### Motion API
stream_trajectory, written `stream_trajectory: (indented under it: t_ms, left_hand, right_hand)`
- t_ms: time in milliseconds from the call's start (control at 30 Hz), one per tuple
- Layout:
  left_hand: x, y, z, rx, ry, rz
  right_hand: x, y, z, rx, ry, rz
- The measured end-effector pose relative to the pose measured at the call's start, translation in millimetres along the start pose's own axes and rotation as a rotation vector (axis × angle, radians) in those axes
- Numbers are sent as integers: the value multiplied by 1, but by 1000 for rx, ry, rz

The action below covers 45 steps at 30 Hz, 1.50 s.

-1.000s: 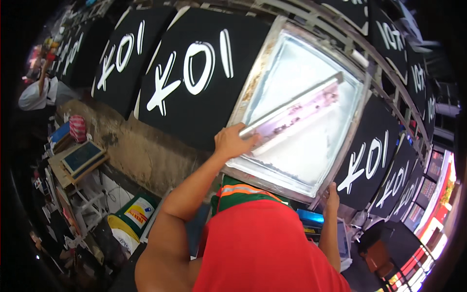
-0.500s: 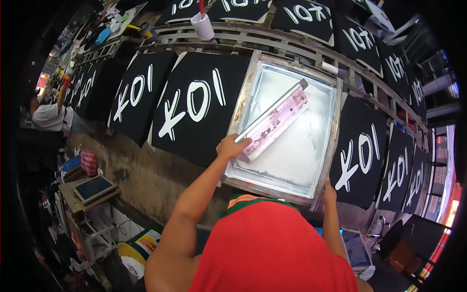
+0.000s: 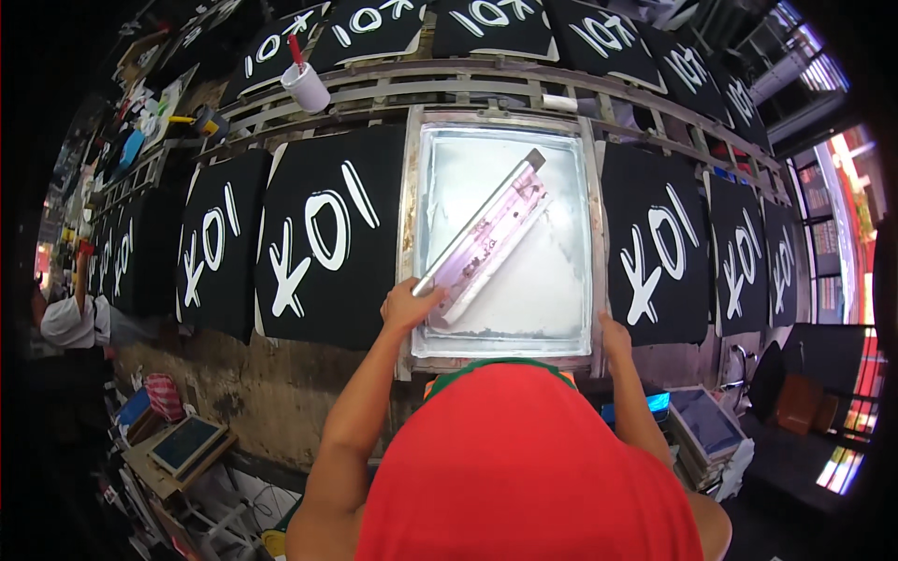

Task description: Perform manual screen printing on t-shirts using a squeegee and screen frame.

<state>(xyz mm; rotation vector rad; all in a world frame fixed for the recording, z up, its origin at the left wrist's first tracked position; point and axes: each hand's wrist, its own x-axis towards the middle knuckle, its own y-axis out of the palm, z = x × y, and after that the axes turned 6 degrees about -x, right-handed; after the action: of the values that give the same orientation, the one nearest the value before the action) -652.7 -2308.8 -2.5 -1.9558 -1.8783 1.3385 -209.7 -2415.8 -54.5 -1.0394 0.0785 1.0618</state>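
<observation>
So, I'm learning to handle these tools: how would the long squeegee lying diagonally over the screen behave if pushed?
The squeegee is probably stiff, as its long silvery edge runs straight without sagging. It may slide readily, since the screen beneath looks coated in white. Its broad, flat-looking side suggests it wouldn't roll easily.

Stained worktable side (image 3: 271,388), sm. wooden stand (image 3: 141,456) lower lt., bright light (image 3: 845,154) far rt.
</observation>
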Motion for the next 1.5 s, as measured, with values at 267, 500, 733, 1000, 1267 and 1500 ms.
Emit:
stream_trajectory:
  t_ms: [267,500,733,1000,1267,1500]
  left_hand:
    - [2,-31,-27,311,314,-86]
    - [52,-68,-95,430,823,-65]
    - [53,-59,-112,330,563,98]
    - [-59,4,-17,15,234,134]
    - [-112,27,17,-155,-21,-112]
    - [-89,37,34,-125,-19,-96]
  right_hand:
    - [41,-48,107,-454,-736,-221]
    - [74,-41,257,-809,-1127,18]
    - [130,-20,295,-829,-1162,138]
    - [125,70,352,-817,-1711,192]
    - [79,170,397,-888,-1981,318]
    - [94,191,388,-772,-2043,248]
